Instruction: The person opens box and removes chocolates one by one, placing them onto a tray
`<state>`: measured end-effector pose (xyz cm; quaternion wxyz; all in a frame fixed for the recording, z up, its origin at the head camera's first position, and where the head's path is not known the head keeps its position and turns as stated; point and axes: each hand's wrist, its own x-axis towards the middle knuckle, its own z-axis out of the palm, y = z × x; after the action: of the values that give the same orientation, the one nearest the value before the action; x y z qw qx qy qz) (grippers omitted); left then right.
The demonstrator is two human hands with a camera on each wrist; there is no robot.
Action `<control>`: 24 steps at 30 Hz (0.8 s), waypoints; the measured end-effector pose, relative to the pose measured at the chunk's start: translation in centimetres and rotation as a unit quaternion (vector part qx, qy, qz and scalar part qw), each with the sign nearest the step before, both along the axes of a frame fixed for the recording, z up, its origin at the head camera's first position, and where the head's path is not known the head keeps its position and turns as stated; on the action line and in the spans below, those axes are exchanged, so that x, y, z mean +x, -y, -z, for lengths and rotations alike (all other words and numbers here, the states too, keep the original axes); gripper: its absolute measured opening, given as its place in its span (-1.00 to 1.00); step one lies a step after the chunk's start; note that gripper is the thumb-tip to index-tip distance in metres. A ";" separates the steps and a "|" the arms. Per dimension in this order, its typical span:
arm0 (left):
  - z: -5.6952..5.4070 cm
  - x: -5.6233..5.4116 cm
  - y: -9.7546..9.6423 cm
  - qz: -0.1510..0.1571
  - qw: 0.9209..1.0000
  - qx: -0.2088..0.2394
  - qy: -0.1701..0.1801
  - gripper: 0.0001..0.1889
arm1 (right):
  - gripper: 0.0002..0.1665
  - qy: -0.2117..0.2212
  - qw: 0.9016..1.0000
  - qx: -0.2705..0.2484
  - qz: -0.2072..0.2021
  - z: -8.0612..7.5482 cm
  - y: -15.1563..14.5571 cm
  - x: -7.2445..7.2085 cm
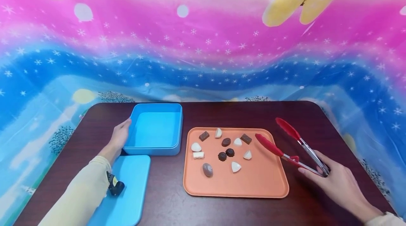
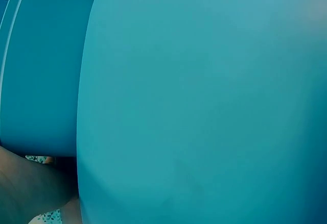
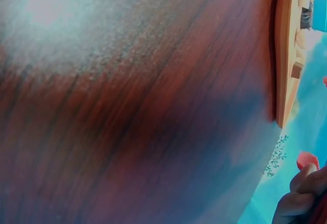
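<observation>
My left hand (image 1: 120, 136) lies against the outer left wall of a blue square box (image 1: 179, 131), fingertips right at its rim. Its palm side is hidden. In the left wrist view the box's wall (image 2: 43, 71) stands beside the blue lid (image 2: 204, 91). My right hand (image 1: 340, 180) grips metal tongs (image 1: 269, 145) with red tips near their hinged end. The tongs are spread, nothing between their tips; one tip overlaps the right part of an orange tray (image 1: 247, 187). Several brown and white chocolates, including a brown oval one (image 1: 207, 170), lie on the tray.
The lid (image 1: 131, 183) lies flat in front of the box, under my left forearm. A dark wooden table (image 1: 168, 190) bears everything. Behind it hangs a colourful printed cloth (image 1: 203, 50), which also runs down both sides.
</observation>
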<state>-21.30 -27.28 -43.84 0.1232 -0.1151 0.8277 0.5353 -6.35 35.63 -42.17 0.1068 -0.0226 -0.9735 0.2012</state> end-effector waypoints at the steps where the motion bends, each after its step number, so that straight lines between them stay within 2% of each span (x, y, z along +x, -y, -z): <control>1: 0.0 0.0 0.0 -0.001 1.000 0.000 0.000 -0.31 | -0.13 0.003 1.000 -0.002 0.001 0.0 0.0 -0.1; 13: 0.2 0.1 0.0 -0.005 1.000 0.000 0.006 -0.32 | -0.08 0.012 0.999 -0.042 0.021 0.6 -0.9 -1.3; 24: 0.1 0.2 -0.2 -0.010 1.000 0.005 0.008 -0.32 | 0.00 0.069 0.994 -0.055 0.064 1.2 -2.1 -2.6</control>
<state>-21.13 -27.11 -43.91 0.1249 -0.1272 0.8225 0.5401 -8.98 37.77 -43.35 0.0507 -0.1042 -0.9624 0.2456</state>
